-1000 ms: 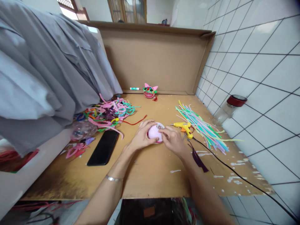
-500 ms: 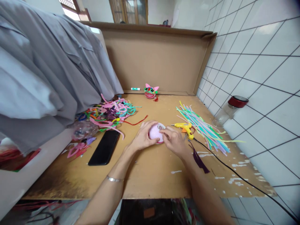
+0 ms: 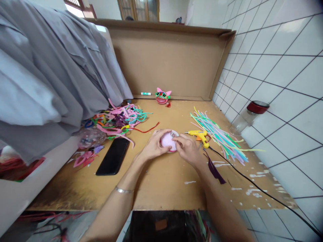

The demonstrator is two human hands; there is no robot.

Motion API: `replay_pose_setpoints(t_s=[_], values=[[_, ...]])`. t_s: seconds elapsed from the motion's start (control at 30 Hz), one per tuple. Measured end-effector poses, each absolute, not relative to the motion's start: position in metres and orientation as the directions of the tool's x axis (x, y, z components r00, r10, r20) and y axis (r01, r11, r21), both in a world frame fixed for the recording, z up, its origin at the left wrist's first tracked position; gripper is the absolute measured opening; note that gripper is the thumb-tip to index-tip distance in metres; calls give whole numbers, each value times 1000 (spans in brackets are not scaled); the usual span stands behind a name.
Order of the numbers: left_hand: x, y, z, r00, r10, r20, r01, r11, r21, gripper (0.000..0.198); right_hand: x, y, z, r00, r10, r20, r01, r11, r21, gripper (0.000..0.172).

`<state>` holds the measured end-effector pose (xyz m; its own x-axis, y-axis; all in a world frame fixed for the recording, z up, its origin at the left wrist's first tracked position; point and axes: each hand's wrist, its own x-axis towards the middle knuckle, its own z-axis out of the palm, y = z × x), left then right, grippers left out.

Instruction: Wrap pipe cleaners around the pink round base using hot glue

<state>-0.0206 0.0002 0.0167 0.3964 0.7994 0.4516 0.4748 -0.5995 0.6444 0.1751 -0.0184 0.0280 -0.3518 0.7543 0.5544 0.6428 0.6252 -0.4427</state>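
Note:
A round lilac piece (image 3: 166,140), wound in rows of what looks like fuzzy pipe cleaner, sits between my hands over the middle of the table. Its upper right part is whitish and unwound, and a pink-red edge shows below. My left hand (image 3: 154,143) grips it from the left, thumb along the bottom and fingers round the top. At its right side, my right hand (image 3: 187,146) is closed, thumb and forefinger pinched against the surface; whatever they pinch is hidden. A yellow glue gun (image 3: 200,136) lies just beyond my right hand.
Straight pastel pipe cleaners (image 3: 219,134) lie at right, near a glass jar (image 3: 243,122). A tangled pile of pipe cleaners (image 3: 126,116) and a phone (image 3: 112,157) are at left. A cat-like decoration (image 3: 162,97) stands at the back; a purple tassel (image 3: 214,169) lies by my right forearm.
The view has tilted slightly. My left hand keeps its hold on the lilac piece, and my right fingers remain pinched at its right side with barely any shift.

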Motion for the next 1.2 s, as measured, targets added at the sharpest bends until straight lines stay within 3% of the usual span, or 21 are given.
replay_pose_setpoints(t_s=[1.2], values=[[-24, 8, 8, 469, 706, 531, 460, -708, 535, 68, 176, -17, 26, -361, 746, 559, 638, 635, -436, 29]])
